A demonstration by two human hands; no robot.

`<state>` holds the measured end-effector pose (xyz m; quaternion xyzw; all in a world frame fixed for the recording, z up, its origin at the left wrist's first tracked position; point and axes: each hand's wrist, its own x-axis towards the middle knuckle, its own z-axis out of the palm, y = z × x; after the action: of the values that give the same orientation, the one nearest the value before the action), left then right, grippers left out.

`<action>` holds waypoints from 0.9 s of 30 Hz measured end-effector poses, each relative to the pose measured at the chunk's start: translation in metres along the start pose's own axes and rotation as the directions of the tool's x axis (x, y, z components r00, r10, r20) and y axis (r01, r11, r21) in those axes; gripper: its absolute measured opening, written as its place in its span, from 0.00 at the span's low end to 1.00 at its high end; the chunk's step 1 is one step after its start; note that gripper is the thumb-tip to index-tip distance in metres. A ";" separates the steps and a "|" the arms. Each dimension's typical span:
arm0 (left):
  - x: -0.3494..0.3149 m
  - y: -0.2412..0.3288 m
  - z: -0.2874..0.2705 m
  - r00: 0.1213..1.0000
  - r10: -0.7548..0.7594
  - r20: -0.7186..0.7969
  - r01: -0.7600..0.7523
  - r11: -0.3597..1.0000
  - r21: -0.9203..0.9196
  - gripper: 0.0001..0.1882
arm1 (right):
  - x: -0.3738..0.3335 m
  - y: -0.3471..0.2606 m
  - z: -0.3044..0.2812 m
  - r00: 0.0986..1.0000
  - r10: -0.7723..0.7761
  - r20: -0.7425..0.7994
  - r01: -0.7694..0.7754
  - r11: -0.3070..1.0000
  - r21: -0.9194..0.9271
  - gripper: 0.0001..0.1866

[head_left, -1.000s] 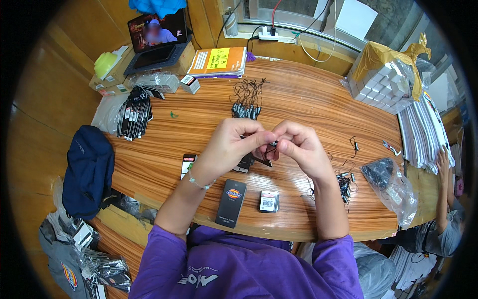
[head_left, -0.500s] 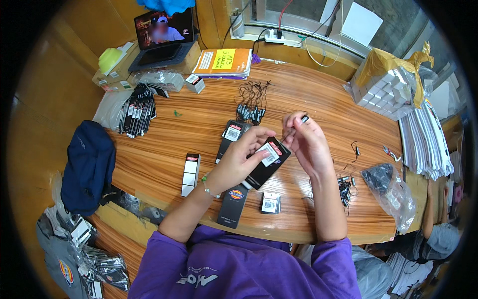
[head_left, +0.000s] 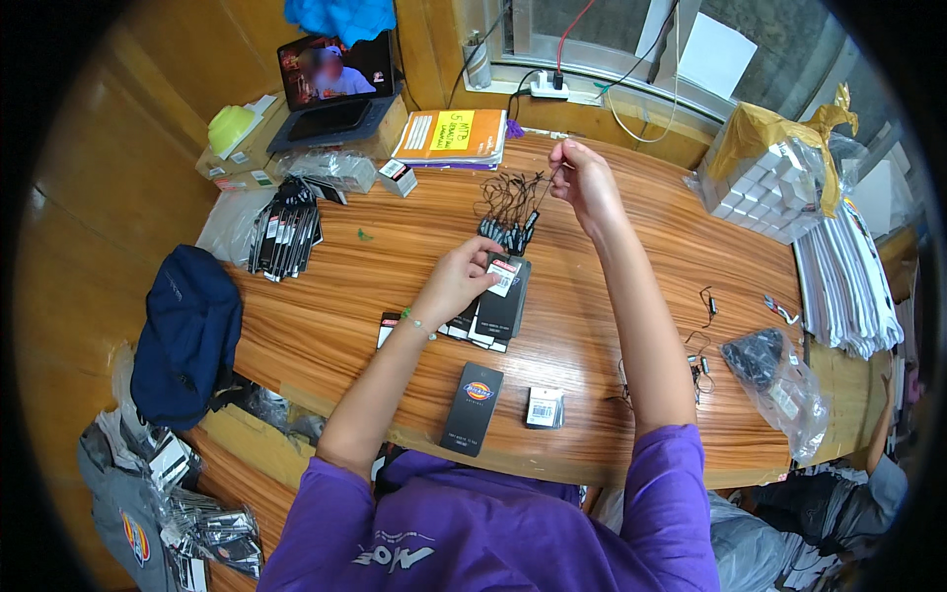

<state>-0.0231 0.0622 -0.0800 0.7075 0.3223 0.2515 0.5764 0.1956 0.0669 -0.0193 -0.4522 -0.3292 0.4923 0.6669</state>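
My left hand (head_left: 459, 288) pinches a black hang tag (head_left: 500, 308) with a white barcode sticker, over a pile of similar tags (head_left: 490, 343) at the middle of the table. Farther off and to the right, my right hand (head_left: 587, 183) is raised, its fingers closed on a thin black cord (head_left: 544, 189) that runs down toward the tag. Just beyond the pile lies a bundle of black looped tag strings (head_left: 506, 197) with small dark ends. A single black tag (head_left: 473, 408) with a coloured logo lies nearer me, beside a small stack of barcode cards (head_left: 544, 407).
At the left are a navy pouch (head_left: 182, 331) and bunched tags (head_left: 284, 232). A tablet (head_left: 335, 74) and notebooks (head_left: 452, 136) stand at the back. Loose strings (head_left: 698, 367), small snips (head_left: 779, 309), a plastic bag (head_left: 774, 390) and a wrapped box stack (head_left: 764, 178) are at the right.
Both hands have moved away from me. The left has brought the tag over the pile; the right has risen farther off, drawing the cord out. My view has shifted slightly.
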 end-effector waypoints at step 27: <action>-0.113 0.031 -0.023 1.000 0.006 -0.008 -0.002 0.919 0.395 0.19 | 0.091 0.072 -0.032 0.908 0.393 -0.145 -0.406 0.738 -0.539 0.10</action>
<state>-0.1102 -0.0114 -0.0434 0.8087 0.3677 0.1856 0.4200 0.2250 0.1521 -0.0986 -0.6919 -0.3462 0.5009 0.3879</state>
